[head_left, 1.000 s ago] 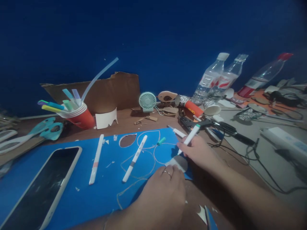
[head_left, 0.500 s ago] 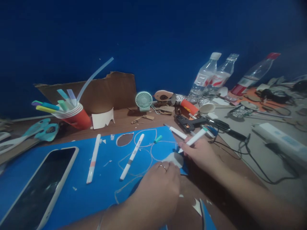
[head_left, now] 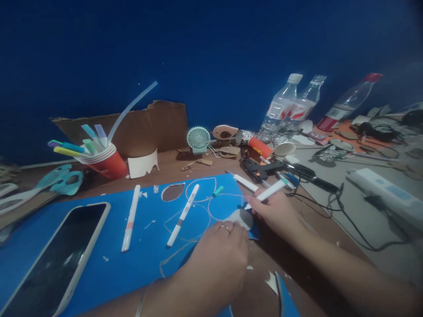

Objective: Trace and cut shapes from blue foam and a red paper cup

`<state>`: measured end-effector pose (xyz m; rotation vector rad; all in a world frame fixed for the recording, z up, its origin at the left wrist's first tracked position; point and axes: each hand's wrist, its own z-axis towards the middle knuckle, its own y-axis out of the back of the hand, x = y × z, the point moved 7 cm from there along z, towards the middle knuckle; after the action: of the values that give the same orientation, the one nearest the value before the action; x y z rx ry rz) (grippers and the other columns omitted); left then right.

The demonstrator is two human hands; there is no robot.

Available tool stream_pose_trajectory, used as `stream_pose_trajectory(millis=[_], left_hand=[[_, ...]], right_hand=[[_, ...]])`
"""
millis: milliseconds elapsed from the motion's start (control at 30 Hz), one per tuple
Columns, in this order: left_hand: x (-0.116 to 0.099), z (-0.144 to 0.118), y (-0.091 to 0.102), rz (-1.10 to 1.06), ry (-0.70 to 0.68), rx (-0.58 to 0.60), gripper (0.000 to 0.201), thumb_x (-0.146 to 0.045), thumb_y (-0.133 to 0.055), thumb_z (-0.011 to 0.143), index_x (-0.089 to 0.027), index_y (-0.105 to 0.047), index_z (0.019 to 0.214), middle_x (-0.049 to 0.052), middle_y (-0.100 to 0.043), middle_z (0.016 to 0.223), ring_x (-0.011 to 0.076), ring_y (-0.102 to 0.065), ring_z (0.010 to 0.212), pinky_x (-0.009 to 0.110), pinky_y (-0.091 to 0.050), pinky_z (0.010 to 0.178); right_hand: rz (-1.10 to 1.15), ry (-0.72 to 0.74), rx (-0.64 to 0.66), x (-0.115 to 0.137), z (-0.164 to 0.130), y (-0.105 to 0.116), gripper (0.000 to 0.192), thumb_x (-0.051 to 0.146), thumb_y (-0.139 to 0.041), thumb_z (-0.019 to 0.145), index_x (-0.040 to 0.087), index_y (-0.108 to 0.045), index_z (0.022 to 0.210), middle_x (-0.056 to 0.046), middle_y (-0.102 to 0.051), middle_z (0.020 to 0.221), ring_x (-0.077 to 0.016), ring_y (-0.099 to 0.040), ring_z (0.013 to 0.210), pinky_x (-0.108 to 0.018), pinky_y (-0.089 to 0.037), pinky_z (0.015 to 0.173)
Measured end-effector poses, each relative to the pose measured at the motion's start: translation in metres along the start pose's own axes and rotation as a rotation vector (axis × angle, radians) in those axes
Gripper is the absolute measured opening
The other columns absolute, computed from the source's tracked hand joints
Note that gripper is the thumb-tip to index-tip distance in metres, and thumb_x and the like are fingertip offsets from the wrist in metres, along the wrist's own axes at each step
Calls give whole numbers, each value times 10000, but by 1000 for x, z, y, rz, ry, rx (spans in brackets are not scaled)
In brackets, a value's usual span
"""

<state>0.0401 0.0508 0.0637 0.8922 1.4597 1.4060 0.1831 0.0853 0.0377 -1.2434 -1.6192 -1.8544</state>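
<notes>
Hands working close together: left hand (head_left: 220, 257) is pinning down 1 thin, light, floppy paper cutout (head_left: 240, 217), right hand (head_left: 276, 211) is gripping 1 slim, rigid white marker (head_left: 267, 193) mid-barrel.

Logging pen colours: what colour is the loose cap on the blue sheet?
Teal-green; the cap shows best in the head view.

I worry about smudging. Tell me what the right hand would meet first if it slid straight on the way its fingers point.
The right hand points leftward over the blue sheet; probably first the loose teal cap, though depth is unclear.
</notes>
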Motion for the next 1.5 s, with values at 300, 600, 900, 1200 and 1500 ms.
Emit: stream_pose_trajectory(millis=[300, 600, 900, 1200, 1500], left_hand=[[1, 3, -1, -7, 3, 22, 320, -165, -439, 785, -82, -545, 1076, 151, -584, 1085, 276, -545, 950, 395, -505, 727], [1, 2, -1, -25, 9, 42, 324, -168, -425, 794, -89, -526, 1092, 144, -572, 1104, 274, -529, 993, 418, -490, 781], [5, 4, 1, -86, 11, 85, 290, -119, -432, 771, -113, -541, 1040, 116, -596, 1011, 252, -543, 938, 412, -477, 789], [37, 7, 12, -266, 181, 148, 496, -42, -396, 762, -176, -364, 1238, 97, -627, 969, 200, -589, 918, 331, -477, 756], [37, 7, 10, -295, 196, 187, 489, -27, -407, 757, -173, -353, 1221, 107, -617, 995, 204, -585, 949, 339, -474, 782]], right_hand=[[-110, -8, -55, -2, -7, 7, 330, 387, -536, 741, 188, -477, 484, 40, -477, 404, -123, -481, 449, -224, -342, 467], [-155, 16, -103, -9, -24, 14, 323, 414, -518, 760, 194, -469, 529, 44, -492, 431, -119, -477, 452, -217, -331, 460], [-158, 125, -175, 0, -38, 24, 313, 378, -480, 801, 205, -474, 540, 43, -485, 425, -120, -475, 430, -224, -340, 430], [-223, 949, -170, 44, -85, 6, 86, 124, -532, 722, 202, -566, 711, -6, -590, 582, -115, -545, 524, -222, -424, 501], [-403, 1046, -205, 43, -93, -15, 82, 114, -578, 713, 170, -590, 772, -19, -598, 638, -126, -524, 566, -242, -416, 520]])
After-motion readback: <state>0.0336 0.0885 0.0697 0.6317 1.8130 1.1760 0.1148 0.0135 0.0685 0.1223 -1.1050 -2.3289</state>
